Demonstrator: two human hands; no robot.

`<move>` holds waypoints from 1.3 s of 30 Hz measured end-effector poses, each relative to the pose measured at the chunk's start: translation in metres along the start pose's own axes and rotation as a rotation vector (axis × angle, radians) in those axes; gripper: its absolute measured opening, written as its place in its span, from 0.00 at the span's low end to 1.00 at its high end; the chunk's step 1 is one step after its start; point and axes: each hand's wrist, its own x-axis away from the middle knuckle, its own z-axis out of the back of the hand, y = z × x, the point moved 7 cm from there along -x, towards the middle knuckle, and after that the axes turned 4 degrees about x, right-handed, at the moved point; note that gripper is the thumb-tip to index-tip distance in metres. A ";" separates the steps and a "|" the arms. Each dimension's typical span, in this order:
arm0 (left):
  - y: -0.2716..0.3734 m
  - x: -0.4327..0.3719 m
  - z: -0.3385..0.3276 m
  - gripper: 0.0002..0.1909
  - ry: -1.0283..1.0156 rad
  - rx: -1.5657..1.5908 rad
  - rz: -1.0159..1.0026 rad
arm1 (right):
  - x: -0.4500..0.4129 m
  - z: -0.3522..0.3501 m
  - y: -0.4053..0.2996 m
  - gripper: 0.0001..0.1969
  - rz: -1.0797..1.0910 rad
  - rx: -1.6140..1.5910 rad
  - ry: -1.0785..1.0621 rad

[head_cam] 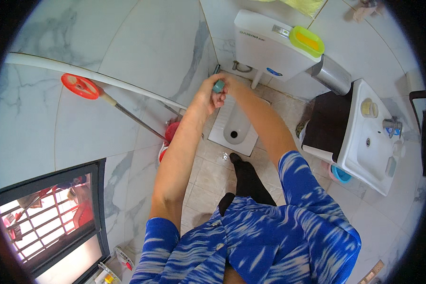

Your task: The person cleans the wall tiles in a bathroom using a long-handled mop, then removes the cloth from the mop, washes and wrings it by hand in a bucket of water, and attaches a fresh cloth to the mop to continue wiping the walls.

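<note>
Both arms reach forward over the white squat toilet (234, 122), and the hands meet above its far end. My left hand (206, 93) has its fingers curled around a small teal object (218, 86), whose kind I cannot make out. Against that object and the left fingers lies my right hand (230, 83), slightly blurred; its fingers are partly hidden, so its own hold is unclear. A thin dark piece (217, 69) shows just beyond the hands; whether it joins the teal object cannot be told. The white cistern (266, 42) hangs on the wall beyond, to the right.
A washbasin (367, 159) stands at right beside a metal paper holder (332, 74). A green soap dish (307, 42) sits on the cistern. At left, a white pipe (92, 75) crosses the wall near a red-headed plunger or mop (80, 86). A barred window (100, 198) is lower left.
</note>
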 end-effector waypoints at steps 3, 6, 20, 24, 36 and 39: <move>-0.003 -0.005 0.016 0.10 0.043 0.105 0.011 | -0.001 -0.008 0.003 0.14 -0.025 -0.138 -0.010; -0.035 0.001 0.046 0.09 0.005 0.121 0.101 | 0.000 -0.022 0.038 0.16 -0.053 -0.096 -0.067; -0.166 0.202 0.147 0.08 0.228 0.233 0.223 | 0.065 -0.188 0.272 0.06 -0.246 -0.266 0.009; -0.154 0.244 0.145 0.08 0.288 -0.015 0.249 | 0.109 -0.223 0.256 0.05 -0.282 -0.421 -0.026; -0.087 0.250 0.093 0.09 0.092 -0.487 0.024 | 0.135 -0.215 0.152 0.07 0.033 -0.327 -0.044; -0.067 0.231 0.070 0.10 0.037 -0.649 -0.049 | 0.139 -0.202 0.127 0.07 0.084 -0.300 -0.063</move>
